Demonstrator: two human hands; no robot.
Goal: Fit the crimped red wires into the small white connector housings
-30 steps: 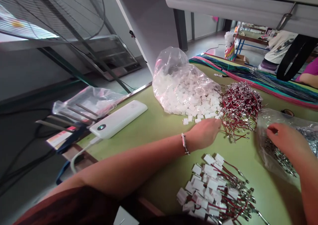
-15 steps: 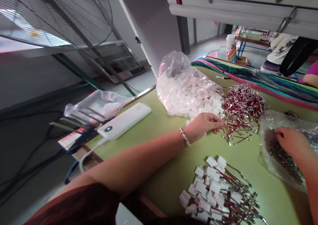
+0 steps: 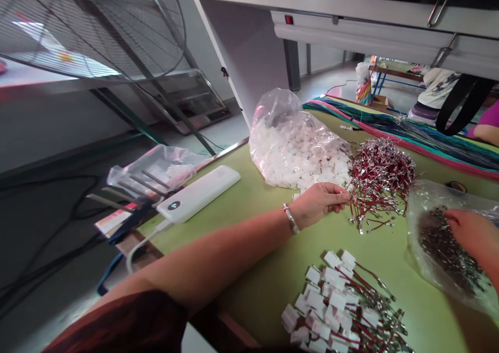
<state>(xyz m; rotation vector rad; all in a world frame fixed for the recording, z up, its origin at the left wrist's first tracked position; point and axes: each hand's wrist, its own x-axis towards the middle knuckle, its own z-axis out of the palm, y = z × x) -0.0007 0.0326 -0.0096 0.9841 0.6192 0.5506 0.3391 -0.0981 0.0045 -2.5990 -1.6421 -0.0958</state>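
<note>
My left hand (image 3: 322, 203) is pinched closed at the left edge of a pile of short red wires with metal terminals (image 3: 384, 163); a small shiny end shows at its fingertips, apparently one of these wires. My right hand (image 3: 473, 238) is over an opened clear bag (image 3: 423, 197) of small dark metal terminals (image 3: 448, 249), its fingers curled together; what they hold, if anything, is hidden. Nearer to me lies a heap of white plastic connectors (image 3: 331, 303) with red wires attached. A large clear bag of white connector housings (image 3: 300, 145) stands behind my left hand.
A white power bank (image 3: 200, 194) with a cable lies at the table's left edge, beside metal prongs and a plastic bag (image 3: 156, 160). Bundled coloured wires (image 3: 421, 129) run along the back. A black tape roll (image 3: 456, 186) sits at right. A shelf (image 3: 331, 2) overhangs the table.
The view has tilted slightly upward, showing more of the shelf. My right hand has drawn back a little to the right, uncovering more terminals. My left hand stays pinched beside the wire pile.
</note>
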